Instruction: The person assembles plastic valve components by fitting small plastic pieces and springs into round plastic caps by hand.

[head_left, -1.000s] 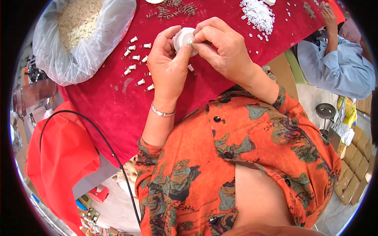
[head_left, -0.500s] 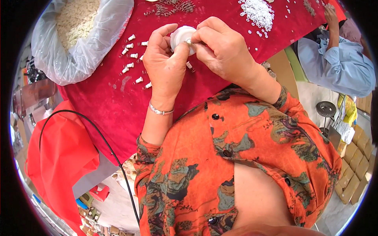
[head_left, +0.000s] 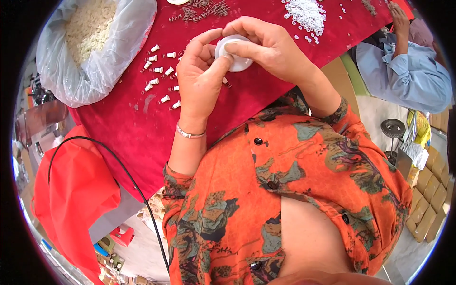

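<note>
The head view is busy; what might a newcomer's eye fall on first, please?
The orange patterned shirt in the lower middle probably strikes first. Next, perhaps, comes the white disc held by the left hand and right hand, top centre. The plastic bag of pale pieces stands out at upper left.

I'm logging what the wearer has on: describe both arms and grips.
The left grip and right grip are ungloved. A silver-coloured bangle circles the left wrist; none shows on the right. The left sleeve and right sleeve are orange with grey-green and dark patches.

wht disc, dk red cloth
</note>
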Demonstrator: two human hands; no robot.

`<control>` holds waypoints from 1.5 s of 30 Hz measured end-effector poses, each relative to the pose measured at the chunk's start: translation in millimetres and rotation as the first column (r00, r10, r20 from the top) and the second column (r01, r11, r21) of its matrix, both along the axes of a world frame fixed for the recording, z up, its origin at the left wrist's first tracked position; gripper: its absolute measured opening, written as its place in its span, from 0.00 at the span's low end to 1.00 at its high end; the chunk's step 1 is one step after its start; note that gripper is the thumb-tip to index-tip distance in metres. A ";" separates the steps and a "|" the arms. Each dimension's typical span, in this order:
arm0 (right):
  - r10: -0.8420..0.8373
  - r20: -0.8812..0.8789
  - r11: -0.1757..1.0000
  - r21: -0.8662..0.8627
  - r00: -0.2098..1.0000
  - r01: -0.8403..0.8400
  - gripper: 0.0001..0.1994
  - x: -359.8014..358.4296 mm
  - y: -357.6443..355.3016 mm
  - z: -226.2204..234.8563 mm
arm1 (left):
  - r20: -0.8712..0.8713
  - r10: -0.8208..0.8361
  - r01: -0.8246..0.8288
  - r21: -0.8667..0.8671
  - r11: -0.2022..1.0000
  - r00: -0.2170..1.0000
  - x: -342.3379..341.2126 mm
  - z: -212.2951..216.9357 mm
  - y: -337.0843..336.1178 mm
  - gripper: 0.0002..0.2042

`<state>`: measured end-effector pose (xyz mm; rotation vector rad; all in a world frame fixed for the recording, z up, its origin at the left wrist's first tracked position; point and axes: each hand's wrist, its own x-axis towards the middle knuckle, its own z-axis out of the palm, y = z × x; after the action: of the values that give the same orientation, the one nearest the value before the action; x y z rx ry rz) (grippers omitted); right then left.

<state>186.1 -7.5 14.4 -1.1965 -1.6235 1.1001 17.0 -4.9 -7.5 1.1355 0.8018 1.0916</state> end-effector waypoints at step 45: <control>0.249 0.555 0.845 0.277 0.794 -0.458 0.11 -6.2 -0.2 -15.9 | 0.203 0.326 -0.287 -0.199 0.937 0.923 -38.7 11.4 22.5 0.11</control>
<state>179.9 -7.7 -1.5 -0.9538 -2.4306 0.6318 -21.7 17.6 3.8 0.7377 0.8848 1.3642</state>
